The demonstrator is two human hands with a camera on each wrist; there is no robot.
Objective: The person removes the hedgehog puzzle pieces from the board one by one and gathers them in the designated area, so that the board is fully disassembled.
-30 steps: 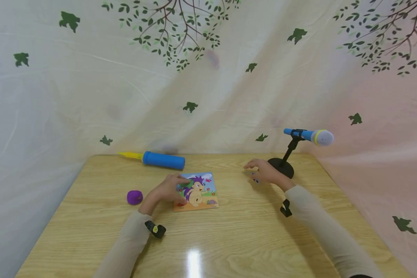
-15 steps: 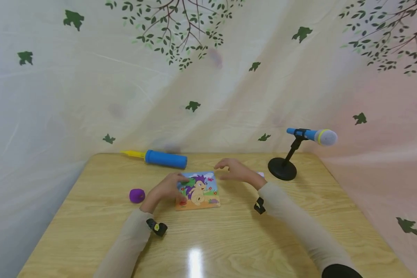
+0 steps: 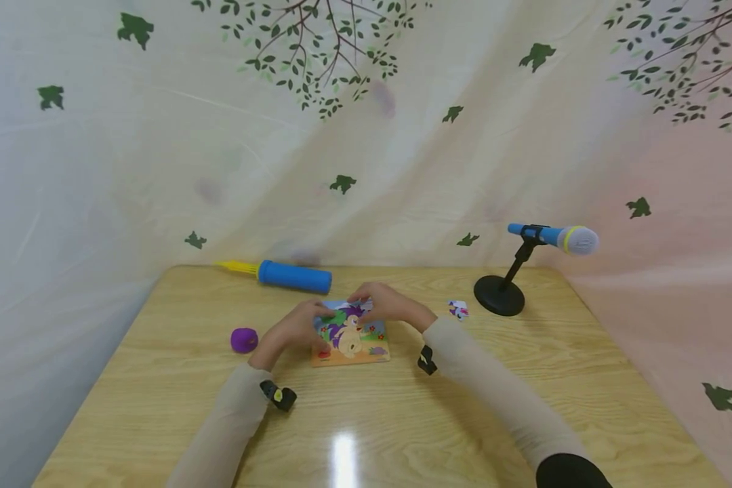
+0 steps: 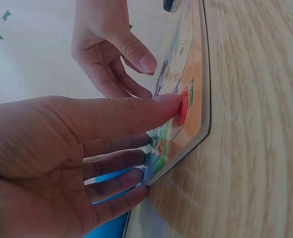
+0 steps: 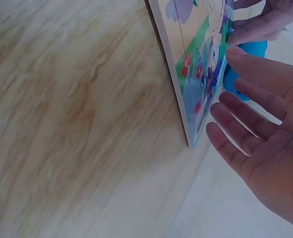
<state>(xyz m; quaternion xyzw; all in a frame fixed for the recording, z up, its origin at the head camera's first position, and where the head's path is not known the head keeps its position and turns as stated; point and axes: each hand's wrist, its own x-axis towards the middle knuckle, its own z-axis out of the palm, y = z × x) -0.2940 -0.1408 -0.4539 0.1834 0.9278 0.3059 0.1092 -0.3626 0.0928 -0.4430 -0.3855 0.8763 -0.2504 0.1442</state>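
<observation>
A square jigsaw puzzle (image 3: 349, 347) showing a purple-haired hedgehog lies flat on the wooden table. My left hand (image 3: 295, 327) rests over its left side; in the left wrist view the thumb touches the orange corner and the other fingertips reach the blue edge. My right hand (image 3: 392, 303) is over the puzzle's upper right part, its fingers loosely extended with nothing held between them in the right wrist view. A small loose picture piece (image 3: 459, 310) in white, purple and blue lies on the table, right of the puzzle.
Behind the puzzle lies a blue hand pump (image 3: 295, 276) with a yellow nozzle. A purple lump (image 3: 244, 340) sits left of my left hand. At the back right stands a blue microphone (image 3: 552, 236) on a black stand. A leaf-printed cloth (image 3: 268, 156) hangs behind the table.
My right hand has moved left from the loose piece to the puzzle's upper right, uncovering the piece on the table. My left hand has stayed at the puzzle's left side.
</observation>
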